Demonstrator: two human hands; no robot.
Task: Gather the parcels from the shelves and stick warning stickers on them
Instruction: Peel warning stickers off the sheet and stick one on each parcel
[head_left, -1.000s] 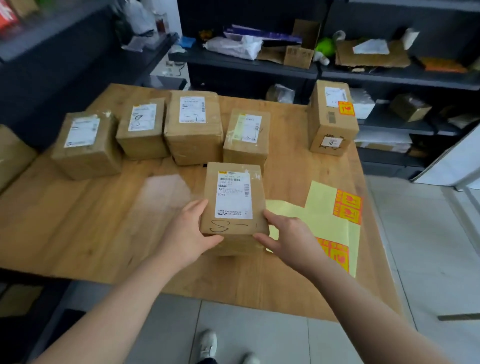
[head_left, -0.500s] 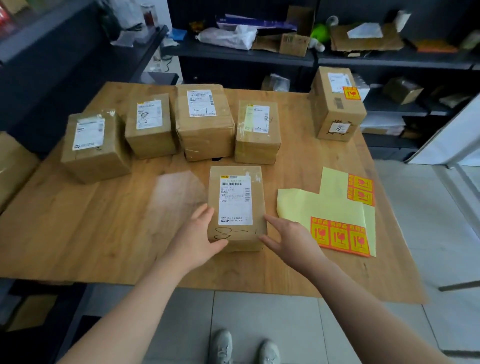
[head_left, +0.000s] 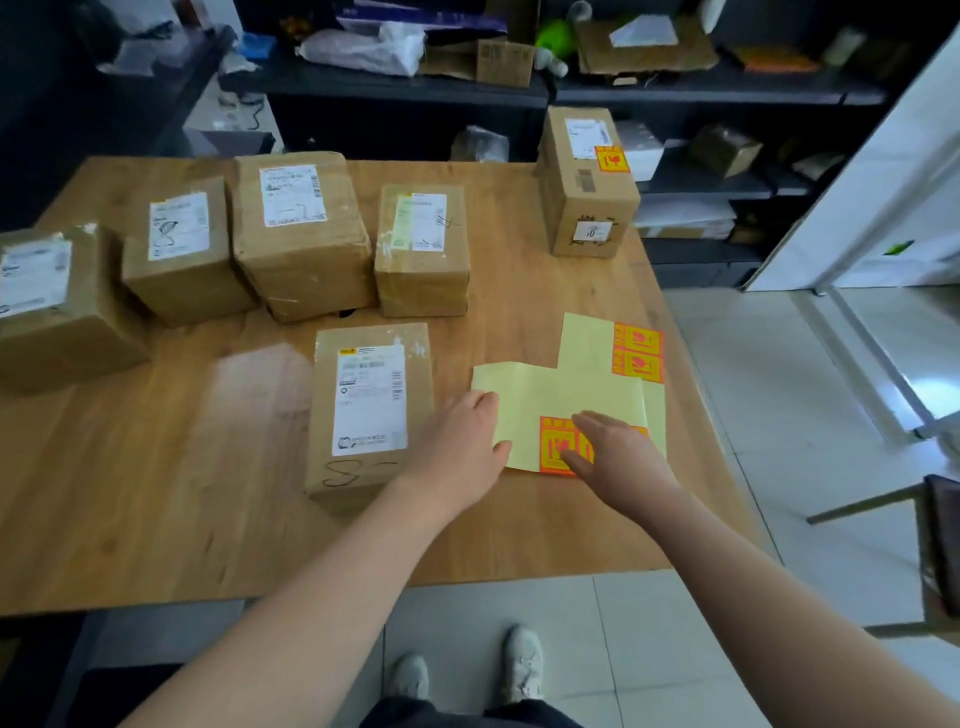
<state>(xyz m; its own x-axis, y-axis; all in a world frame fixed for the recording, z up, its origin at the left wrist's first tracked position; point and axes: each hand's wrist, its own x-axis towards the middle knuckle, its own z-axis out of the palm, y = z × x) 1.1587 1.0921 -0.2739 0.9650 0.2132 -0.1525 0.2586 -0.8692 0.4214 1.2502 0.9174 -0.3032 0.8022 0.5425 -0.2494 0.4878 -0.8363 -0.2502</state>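
Observation:
A brown parcel (head_left: 370, 405) with a white label lies flat on the wooden table (head_left: 156, 493) near its front edge. To its right lies a pale yellow sticker sheet (head_left: 561, 400) with orange warning stickers (head_left: 557, 448) at its near edge and more (head_left: 638, 353) at its right side. My left hand (head_left: 457, 447) rests on the sheet's left edge, fingers apart, holding nothing. My right hand (head_left: 618, 457) lies flat over the near orange stickers, fingers spread. Several other parcels stand in a row behind (head_left: 301, 234). One upright parcel (head_left: 587, 182) at the far right bears an orange sticker.
Dark shelves (head_left: 675, 88) behind the table hold bags, boxes and cardboard. More shelving stands at the left. A chair (head_left: 935, 519) is at the right on the tiled floor. My feet show below the table edge.
Both hands let go of the front parcel, which now lies on the table, and moved right onto the sticker sheet.

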